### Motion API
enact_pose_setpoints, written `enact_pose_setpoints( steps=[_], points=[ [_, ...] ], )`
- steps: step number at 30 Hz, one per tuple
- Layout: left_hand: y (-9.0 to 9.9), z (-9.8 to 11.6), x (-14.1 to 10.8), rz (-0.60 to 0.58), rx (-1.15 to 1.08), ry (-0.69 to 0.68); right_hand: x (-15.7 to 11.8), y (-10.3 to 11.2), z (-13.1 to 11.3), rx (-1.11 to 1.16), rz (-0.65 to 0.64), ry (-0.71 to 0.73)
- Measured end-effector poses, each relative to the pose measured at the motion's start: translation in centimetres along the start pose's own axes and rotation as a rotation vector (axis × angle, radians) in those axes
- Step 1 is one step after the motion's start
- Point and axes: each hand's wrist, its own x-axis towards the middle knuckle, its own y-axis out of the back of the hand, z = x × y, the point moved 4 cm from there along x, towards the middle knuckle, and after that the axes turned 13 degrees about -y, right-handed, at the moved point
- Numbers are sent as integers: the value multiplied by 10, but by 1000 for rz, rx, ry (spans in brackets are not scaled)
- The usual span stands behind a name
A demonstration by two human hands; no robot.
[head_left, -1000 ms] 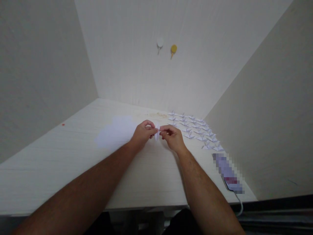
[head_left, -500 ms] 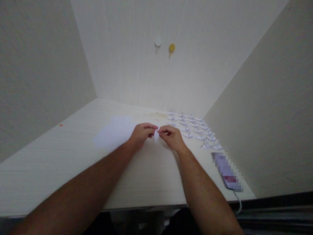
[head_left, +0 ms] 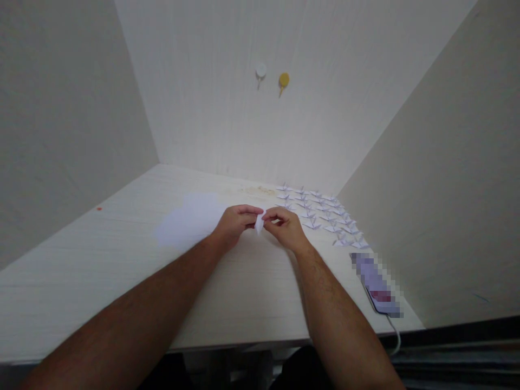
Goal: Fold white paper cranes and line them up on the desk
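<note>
A small piece of folded white paper (head_left: 259, 223) is held upright between my two hands, above the middle of the table. My left hand (head_left: 236, 223) pinches its left side, fingers closed on it. On the right side, the thumb and fingertips of my right hand (head_left: 283, 225) grip the same paper. Several folded white paper cranes (head_left: 312, 223) stand in rows just beyond and to the right of my right hand. White paper sheets (head_left: 189, 216) lie left of my left hand.
A phone (head_left: 376, 284) with a cable lies at the right of the pale table (head_left: 239, 303). Walls enclose the left, back and right. A white hook (head_left: 260, 70) and a yellow hook (head_left: 284, 80) are on the back wall. A small orange spot (head_left: 99, 208) is far left.
The folded paper has turned slightly between my fingers, and its face shows a little wider. Both hands stay nearly in place, still gripping it.
</note>
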Motion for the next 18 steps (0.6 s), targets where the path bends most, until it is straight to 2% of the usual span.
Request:
enact_pose_setpoints(
  steps=[11,18],
  points=[
    [3,-4,3,-34,68,-35,0,-1,4,-13,-3,53],
    [4,-5,4,-14,99,-31,1,-1,4,27,-8,5]
  ],
)
